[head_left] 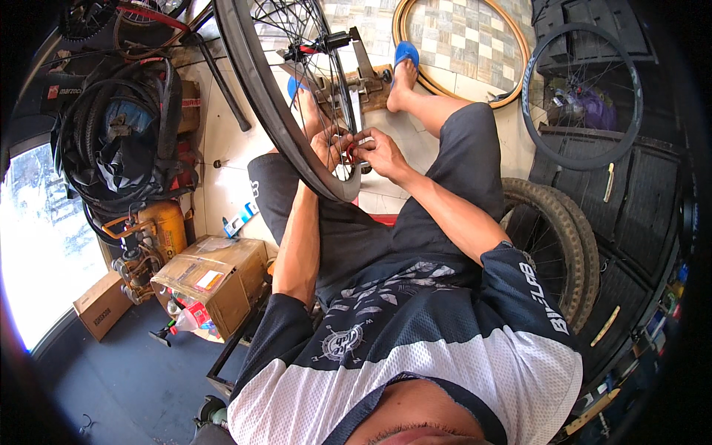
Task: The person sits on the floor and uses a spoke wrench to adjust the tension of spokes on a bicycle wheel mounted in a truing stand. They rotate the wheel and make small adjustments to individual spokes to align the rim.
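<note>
A bicycle wheel with a black rim [268,104] stands upright between my legs, held by its hub [315,48] in a metal truing stand [362,67]. Close to the rim's near end, my right hand [382,154] pinches a small red spoke wrench [350,153] among the spokes. My left hand [328,148] reaches in from the rim's other side. Its fingers are closed at the spokes, against the wrench and my right fingertips. What exactly the left fingers pinch is hidden.
Tan-walled tires [523,55] lie on the far floor. At right are a loose wheel [528,96] and knobby tires [586,230]. On the left sit piled black tires [89,141], a yellow compressor [165,226] and a cardboard box [237,259]. A red frame tube [152,13] extends at far left.
</note>
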Demonstrator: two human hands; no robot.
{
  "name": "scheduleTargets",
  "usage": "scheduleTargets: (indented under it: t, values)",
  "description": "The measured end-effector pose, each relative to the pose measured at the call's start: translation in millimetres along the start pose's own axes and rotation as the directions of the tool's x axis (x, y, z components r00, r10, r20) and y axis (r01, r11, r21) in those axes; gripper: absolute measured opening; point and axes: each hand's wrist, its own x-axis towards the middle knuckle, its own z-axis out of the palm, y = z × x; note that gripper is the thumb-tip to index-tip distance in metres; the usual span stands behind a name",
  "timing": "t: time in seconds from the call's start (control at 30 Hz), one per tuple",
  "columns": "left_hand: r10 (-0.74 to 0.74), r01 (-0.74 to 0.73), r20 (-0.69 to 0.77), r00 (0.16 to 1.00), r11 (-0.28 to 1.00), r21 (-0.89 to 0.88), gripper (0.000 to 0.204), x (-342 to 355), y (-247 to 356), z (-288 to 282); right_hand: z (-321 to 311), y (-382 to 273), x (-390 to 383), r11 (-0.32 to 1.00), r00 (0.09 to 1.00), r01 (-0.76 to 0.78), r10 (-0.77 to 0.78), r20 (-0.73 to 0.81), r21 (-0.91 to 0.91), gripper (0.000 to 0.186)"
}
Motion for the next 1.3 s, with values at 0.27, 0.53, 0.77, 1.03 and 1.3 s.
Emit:
scheduleTargets:
  t: [0.27, 0.53, 0.77, 1.03, 1.3]
  values:
    - [0.011, -0.008, -0.021, 1.0, 0.991, 0.137, 0.027, 4, -12, -5, -10, -9, -1, 0.98, 0.999, 0.05, -0.052, -0.006, -0.194, 0.03]
    - [0.156, -0.124, -0.12, 0.98, 0.963, 0.237, 0.025, -5, 2, 1, 3, -17, -14, 0.906, 0.972, 0.218, -0.234, -0.001, -0.363, 0.058]
    - [0.052, -0.047, -0.006, 0.999, 0.943, 0.328, 0.034, -12, 5, -8, -2, 6, 1, 0.976, 0.971, 0.209, -0.2, 0.129, -0.055, 0.064]
    - [0.048, -0.033, -0.03, 0.998, 0.928, 0.37, 0.043, -11, 13, 4, 13, -13, -16, 0.796, 0.922, 0.327, -0.388, -0.015, -0.51, 0.064]
    - [0.178, -0.192, 0.074, 0.981, 0.899, 0.394, 0.044, -5, -15, -14, 8, -8, -12, 0.899, 0.97, 0.239, -0.234, 0.059, -0.366, 0.074]
